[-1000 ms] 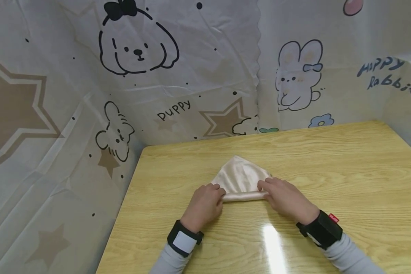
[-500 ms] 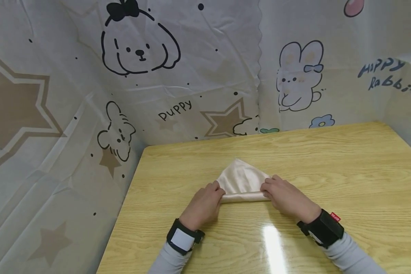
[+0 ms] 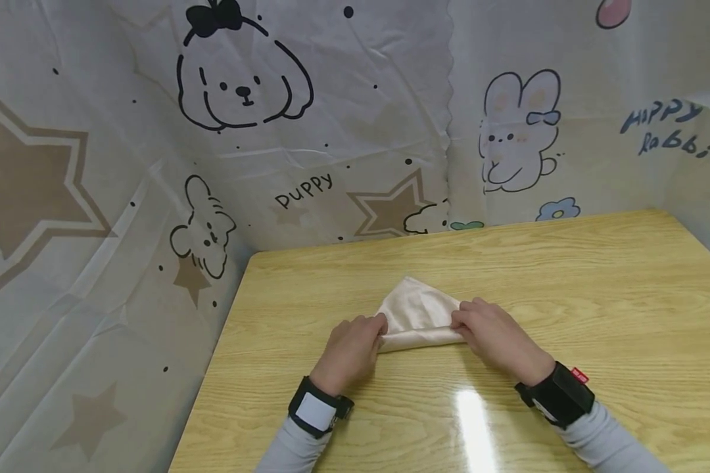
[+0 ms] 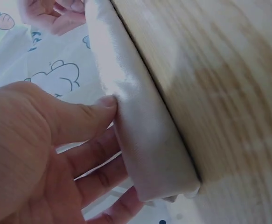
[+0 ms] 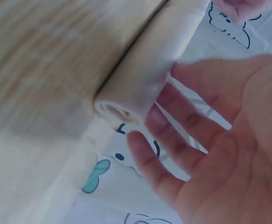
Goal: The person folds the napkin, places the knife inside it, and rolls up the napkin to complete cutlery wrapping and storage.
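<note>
A cream satin cloth (image 3: pixel 417 309) lies on the table, its near side rolled into a tube and its far part a flat triangle pointing away. At the left end of the roll (image 4: pixel 136 116), my left hand (image 3: pixel 349 348) pinches the cloth, thumb on the near face and fingers behind. My right hand (image 3: pixel 499 338) holds the other end with thumb and fingertips. Spiral layers show at the end of the rolled cloth (image 5: pixel 122 112) in the right wrist view. Parts of both ends are hidden by the hands in the head view.
The pale wood-grain table (image 3: pixel 597 289) extends around the cloth, with a bright light reflection in front. Behind and to the left hangs a printed backdrop (image 3: pixel 355 125) with cartoon animals and stars. Each forearm wears a black wrist strap (image 3: pixel 319 407).
The flat triangle looks a little smaller, its tip slightly nearer. My fingers have shifted on the roll's ends, and the roll now slants, its left end slightly nearer.
</note>
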